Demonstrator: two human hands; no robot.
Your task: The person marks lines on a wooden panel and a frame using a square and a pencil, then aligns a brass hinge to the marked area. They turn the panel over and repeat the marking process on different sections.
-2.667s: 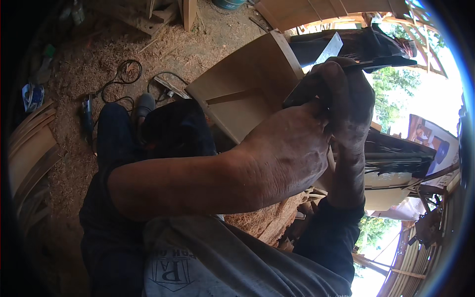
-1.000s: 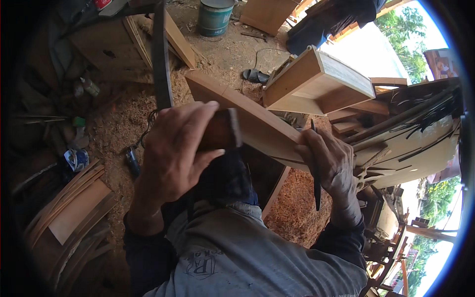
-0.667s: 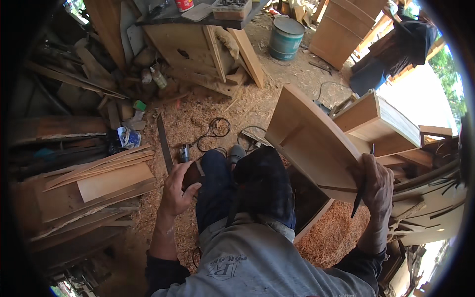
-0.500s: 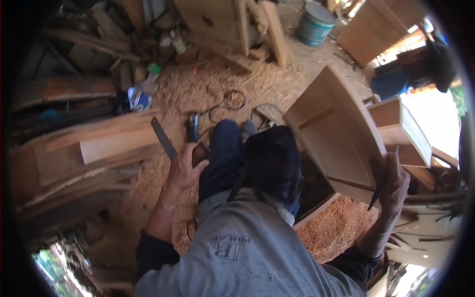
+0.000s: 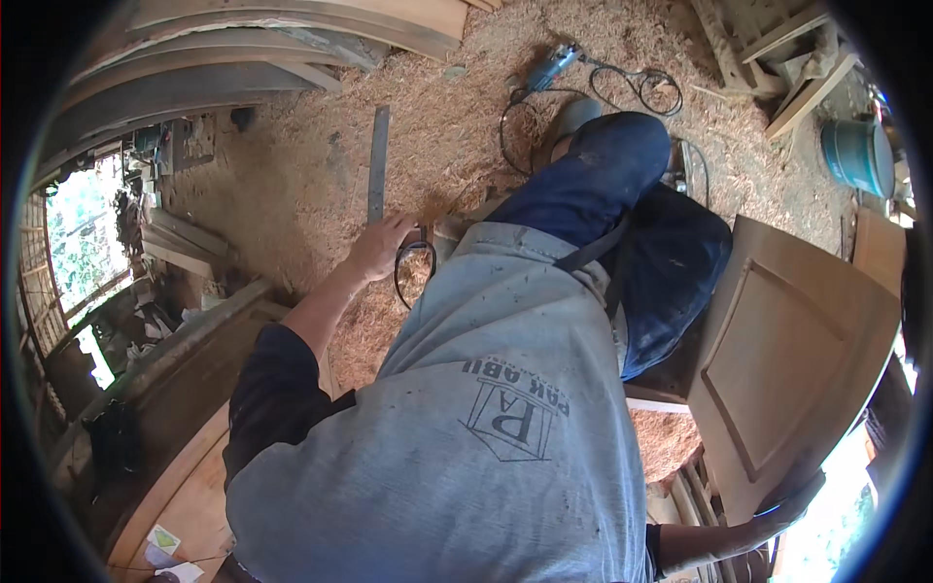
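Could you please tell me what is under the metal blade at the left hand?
Below the metal blade at the left hand, floor strewn with wood shavings shows on both sides; the patch directly beneath is hidden.

The left grip (image 5: pixel 383 251) hides one end of the square (image 5: pixel 378 160); the fingers of the right grip (image 5: pixel 789 510) are too dark to make out at the panel (image 5: pixel 777 360); a knee (image 5: pixel 627 146) partly covers the shoe (image 5: pixel 575 115); the lower edge cuts off the shirt (image 5: pixel 437 428)

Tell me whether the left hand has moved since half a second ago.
Yes. The left hand, holding the square, has moved away from the blue power tool lying on the wood shavings; the gap between them looks clearly wider now.
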